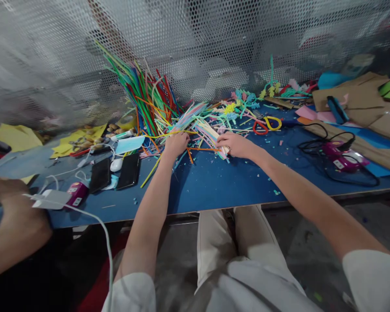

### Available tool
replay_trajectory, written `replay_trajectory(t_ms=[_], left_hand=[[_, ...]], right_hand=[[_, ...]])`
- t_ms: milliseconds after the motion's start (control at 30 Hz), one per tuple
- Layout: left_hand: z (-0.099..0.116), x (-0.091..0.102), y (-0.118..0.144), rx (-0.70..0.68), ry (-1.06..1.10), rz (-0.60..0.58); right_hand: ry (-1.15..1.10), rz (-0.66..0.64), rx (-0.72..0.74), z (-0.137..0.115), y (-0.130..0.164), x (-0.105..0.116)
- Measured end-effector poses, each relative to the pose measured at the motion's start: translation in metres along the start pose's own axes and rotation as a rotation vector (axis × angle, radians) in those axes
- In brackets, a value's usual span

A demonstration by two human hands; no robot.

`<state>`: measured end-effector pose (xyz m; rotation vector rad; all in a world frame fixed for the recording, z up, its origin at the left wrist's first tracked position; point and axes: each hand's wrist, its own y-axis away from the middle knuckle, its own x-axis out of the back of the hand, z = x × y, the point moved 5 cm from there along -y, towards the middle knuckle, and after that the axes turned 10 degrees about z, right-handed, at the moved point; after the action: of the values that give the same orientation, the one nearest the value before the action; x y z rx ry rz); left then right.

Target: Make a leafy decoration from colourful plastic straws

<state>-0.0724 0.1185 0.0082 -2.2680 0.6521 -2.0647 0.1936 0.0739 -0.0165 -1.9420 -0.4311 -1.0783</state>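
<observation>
A big heap of colourful plastic straws [149,97] lies on the blue table [214,186] against a perforated metal screen. My left hand [176,143] rests palm down on loose straws at the heap's front edge. My right hand [234,145] is closed around a bundle of pastel straws [208,130] that slants up to the left. Small cut straw bits are scattered over the blue surface between and in front of both hands.
Red and yellow scissors [267,125] lie right of my hands. Two black phones [115,172] and a white mouse sit at left. A pink glue gun [339,157] with black cable and cardboard [360,102] lie at right. Another person's arm [9,221] is at far left.
</observation>
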Motion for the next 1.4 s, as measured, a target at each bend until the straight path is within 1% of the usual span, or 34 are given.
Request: replay_trajectory(t_ms=[100,167,367,500,600,667,733,800,867,933,967,1000,1033,1133,1167,1200,1233,1300,1400], left_hand=[[-0.008,0.005,0.002,0.073,-0.018,0.019],[-0.014,0.007,0.002,0.111,-0.026,0.028],[-0.024,0.008,0.002,0.111,-0.024,0.039],[-0.031,0.014,0.004,0.108,0.023,0.046],[-0.036,0.020,0.005,0.128,0.055,0.046],[-0.037,0.026,0.007,0.149,0.053,0.056],[-0.033,0.033,0.008,0.153,0.056,0.091],[-0.025,0.041,0.008,0.136,0.069,0.151],[-0.013,0.048,0.007,0.109,0.077,0.219],[0.003,0.052,0.005,0.062,0.074,0.268],[0.012,0.053,0.004,0.022,0.072,0.292],[0.025,0.054,0.003,-0.058,0.076,0.320],[0.038,0.054,0.004,-0.141,0.087,0.357],[0.078,0.056,0.011,-0.379,0.132,0.456],[0.090,0.056,0.015,-0.434,0.135,0.478],[0.100,0.057,0.018,-0.474,0.131,0.486],[0.107,0.058,0.021,-0.481,0.124,0.493],[0.117,0.060,0.025,-0.469,0.121,0.512],[0.120,0.061,0.027,-0.459,0.124,0.522]], right_hand=[[-0.018,0.067,-0.108,-0.003,-0.002,0.005],[-0.032,0.115,-0.154,-0.004,-0.002,0.008],[-0.046,0.184,-0.227,-0.006,-0.001,0.008],[-0.055,0.284,-0.254,-0.003,0.001,0.009],[-0.047,0.329,-0.270,0.001,0.002,0.009],[-0.047,0.332,-0.271,0.002,0.002,0.009],[-0.063,0.294,-0.234,-0.001,0.002,0.007],[-0.089,0.228,-0.177,-0.009,0.000,0.002],[-0.128,0.131,-0.092,-0.022,-0.003,-0.004],[-0.163,0.019,0.011,-0.038,-0.004,-0.007],[-0.165,-0.007,0.052,-0.045,-0.005,-0.006],[-0.154,0.003,0.069,-0.050,-0.005,-0.001],[-0.132,0.066,0.055,-0.053,-0.006,0.006],[-0.020,0.406,-0.096,-0.049,-0.002,0.039],[0.027,0.490,-0.142,-0.046,0.000,0.048],[0.076,0.534,-0.173,-0.044,0.002,0.054],[0.123,0.539,-0.188,-0.042,0.004,0.058],[0.193,0.458,-0.188,-0.037,0.003,0.058],[0.231,0.321,-0.147,-0.030,0.002,0.056]])
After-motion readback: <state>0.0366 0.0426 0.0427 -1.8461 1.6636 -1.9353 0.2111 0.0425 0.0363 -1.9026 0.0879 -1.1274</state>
